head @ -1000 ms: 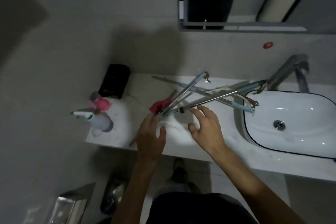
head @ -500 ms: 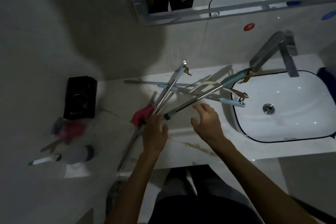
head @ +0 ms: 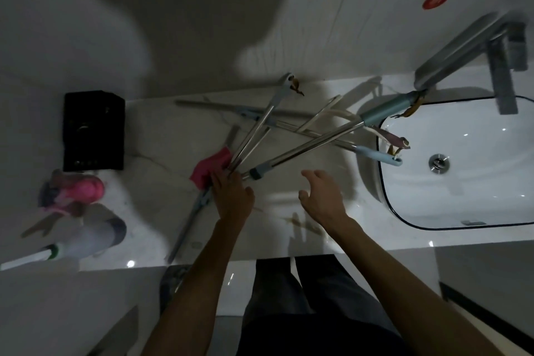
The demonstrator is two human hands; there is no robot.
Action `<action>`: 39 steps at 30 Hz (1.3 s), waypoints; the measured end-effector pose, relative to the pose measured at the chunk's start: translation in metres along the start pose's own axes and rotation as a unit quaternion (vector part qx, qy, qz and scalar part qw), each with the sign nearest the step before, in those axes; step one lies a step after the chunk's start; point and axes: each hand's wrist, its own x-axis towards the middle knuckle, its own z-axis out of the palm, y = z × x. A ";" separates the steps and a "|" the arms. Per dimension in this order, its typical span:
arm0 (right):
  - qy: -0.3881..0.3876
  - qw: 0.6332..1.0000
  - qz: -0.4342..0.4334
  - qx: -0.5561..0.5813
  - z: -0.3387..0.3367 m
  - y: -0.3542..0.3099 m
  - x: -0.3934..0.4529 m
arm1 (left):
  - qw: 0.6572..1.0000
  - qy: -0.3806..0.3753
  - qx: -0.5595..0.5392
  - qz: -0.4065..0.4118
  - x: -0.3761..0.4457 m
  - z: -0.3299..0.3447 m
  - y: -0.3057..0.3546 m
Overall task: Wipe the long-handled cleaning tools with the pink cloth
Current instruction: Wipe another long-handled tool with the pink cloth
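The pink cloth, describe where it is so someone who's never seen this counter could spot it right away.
Start at the white sink basin on the right and follow the counter left, past the crossed long-handled tools. The pink cloth lies at the tools' lower ends, just beyond the left hand. It is soft and crumpled, unlike the pink-topped spray bottle farther left.

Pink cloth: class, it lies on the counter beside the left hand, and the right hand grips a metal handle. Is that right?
Not quite. The head view shows the right hand open above the counter, holding nothing. The pink cloth does lie beside the left hand.
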 end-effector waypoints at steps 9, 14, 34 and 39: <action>-0.003 1.000 -0.010 0.005 0.011 -0.001 0.015 | 0.998 -0.027 -0.017 -0.055 0.029 0.001 -0.007; -0.009 0.999 -0.014 0.027 0.014 -0.003 0.019 | 0.982 0.083 -0.168 -0.010 0.023 -0.012 0.004; 0.146 0.909 0.031 0.389 -0.048 0.011 -0.001 | 0.939 -0.029 -0.294 0.175 0.005 -0.050 0.141; 0.213 0.914 0.016 0.345 -0.060 0.049 0.005 | 0.942 -0.083 -0.237 0.223 0.015 -0.029 0.177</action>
